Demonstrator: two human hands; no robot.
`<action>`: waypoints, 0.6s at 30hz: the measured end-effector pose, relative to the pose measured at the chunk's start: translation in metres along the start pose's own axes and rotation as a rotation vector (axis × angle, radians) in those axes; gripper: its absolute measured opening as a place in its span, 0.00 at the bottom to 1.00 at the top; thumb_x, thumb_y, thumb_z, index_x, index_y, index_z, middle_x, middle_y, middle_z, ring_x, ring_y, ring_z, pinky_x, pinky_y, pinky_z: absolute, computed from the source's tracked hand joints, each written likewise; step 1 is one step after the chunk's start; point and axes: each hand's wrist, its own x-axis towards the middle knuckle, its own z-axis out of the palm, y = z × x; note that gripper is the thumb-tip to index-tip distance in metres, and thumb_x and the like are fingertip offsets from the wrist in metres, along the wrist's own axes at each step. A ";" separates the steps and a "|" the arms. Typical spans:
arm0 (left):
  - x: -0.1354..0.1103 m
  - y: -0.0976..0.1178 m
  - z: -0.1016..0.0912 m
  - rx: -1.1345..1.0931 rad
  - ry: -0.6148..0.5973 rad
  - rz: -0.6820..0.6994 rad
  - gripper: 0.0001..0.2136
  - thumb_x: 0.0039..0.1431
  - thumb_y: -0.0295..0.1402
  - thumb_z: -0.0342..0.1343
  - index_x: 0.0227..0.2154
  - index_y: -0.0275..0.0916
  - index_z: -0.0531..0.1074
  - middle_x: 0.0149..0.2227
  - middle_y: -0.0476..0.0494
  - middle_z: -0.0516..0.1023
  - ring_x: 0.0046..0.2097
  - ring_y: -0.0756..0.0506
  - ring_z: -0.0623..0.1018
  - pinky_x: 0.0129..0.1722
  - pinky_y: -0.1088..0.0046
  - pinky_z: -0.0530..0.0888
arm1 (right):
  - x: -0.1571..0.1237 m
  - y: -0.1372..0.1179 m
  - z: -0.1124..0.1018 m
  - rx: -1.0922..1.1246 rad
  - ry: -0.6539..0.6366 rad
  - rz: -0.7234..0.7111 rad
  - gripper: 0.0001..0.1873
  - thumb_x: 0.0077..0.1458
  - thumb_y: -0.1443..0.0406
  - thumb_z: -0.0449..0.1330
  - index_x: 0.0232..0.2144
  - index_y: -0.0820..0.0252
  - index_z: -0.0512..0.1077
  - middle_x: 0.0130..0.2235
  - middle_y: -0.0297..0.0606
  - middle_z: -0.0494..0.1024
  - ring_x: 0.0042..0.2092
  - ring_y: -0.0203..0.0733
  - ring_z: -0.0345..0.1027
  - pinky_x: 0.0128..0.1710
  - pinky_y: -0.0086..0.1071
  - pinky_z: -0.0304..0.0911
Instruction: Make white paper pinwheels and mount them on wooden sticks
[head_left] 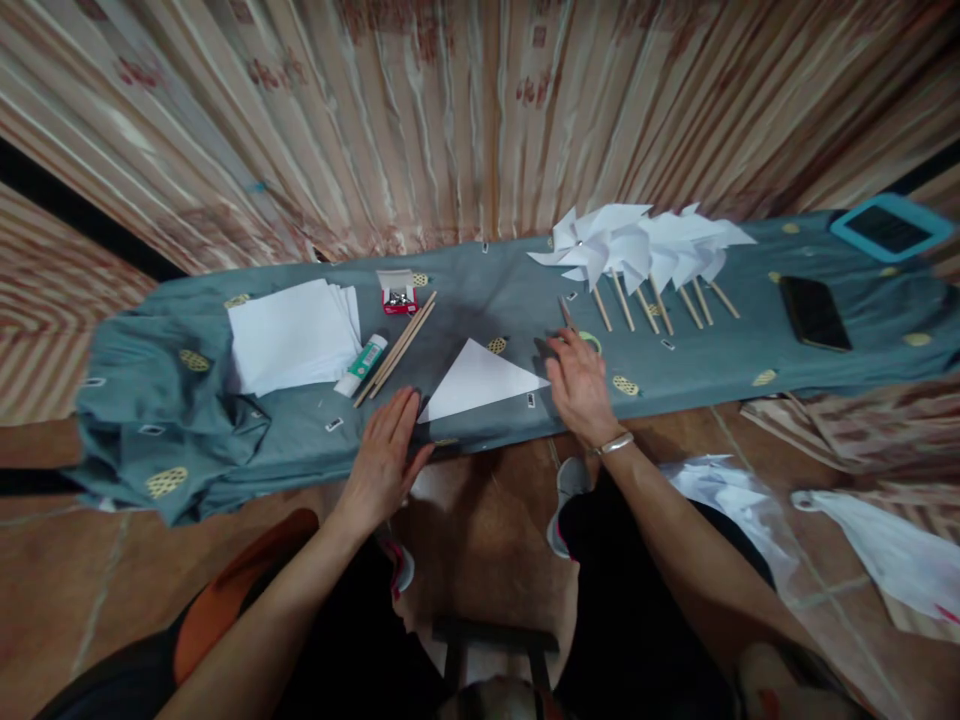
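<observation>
1. Looking down from the head view, both hands are out over the bench (487,290), which is draped in a teal cloth (172,420) with yellow patches.
2. Left hand (386,455) lies flat and released, fingers together, palm down on the near edge of the bench. Its fingertips sit just beside the left corner of the paper triangle (480,380), and it grasps nothing.
3. Right hand (577,385) is flat too, fingers spread and released, at the triangle's right tip. Whether the thumb touches the paper, I cannot tell. A silver bracelet (616,442) sits on that wrist.
4. The paper triangle, white and folded, lies flat on the cloth between the two hands, near the front edge.
5. Just past the right fingertips there's a green ring (594,341), half hidden by them, and a single short stick (564,312).
6. Off to the left: a stack of white sheets (292,335), a glue stick (361,365) against it, and a few wooden sticks (397,345) lying at a slant. Behind them is a small red pin box (397,295), open.
7. Over on the right is a row of white pinwheels (637,245) on their sticks, then a dark phone (814,312) and a blue-framed tablet (889,228) at the far end.
8. Down on the floor at right lie white plastic bags (885,545).
</observation>
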 end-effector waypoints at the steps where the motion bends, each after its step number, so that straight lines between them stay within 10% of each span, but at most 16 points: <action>1: 0.005 0.000 0.000 -0.039 0.008 -0.019 0.31 0.64 0.37 0.48 0.67 0.38 0.44 0.65 0.29 0.58 0.67 0.37 0.59 0.62 0.50 0.62 | 0.001 -0.004 0.001 0.022 -0.033 -0.017 0.22 0.64 0.60 0.47 0.55 0.62 0.67 0.61 0.52 0.65 0.64 0.51 0.55 0.60 0.49 0.51; 10: 0.033 0.002 0.005 -0.352 0.044 -0.271 0.29 0.64 0.48 0.43 0.62 0.35 0.58 0.64 0.31 0.62 0.65 0.38 0.62 0.64 0.52 0.60 | 0.010 -0.019 0.018 0.413 -0.148 0.019 0.05 0.53 0.64 0.60 0.32 0.58 0.75 0.57 0.48 0.71 0.58 0.49 0.65 0.58 0.47 0.57; 18: 0.048 0.003 0.005 -0.824 0.125 -0.524 0.34 0.57 0.52 0.50 0.60 0.35 0.61 0.61 0.33 0.67 0.61 0.38 0.69 0.60 0.57 0.66 | 0.012 -0.021 -0.004 0.687 -0.083 0.076 0.06 0.51 0.61 0.62 0.31 0.56 0.76 0.58 0.45 0.70 0.61 0.48 0.62 0.61 0.46 0.52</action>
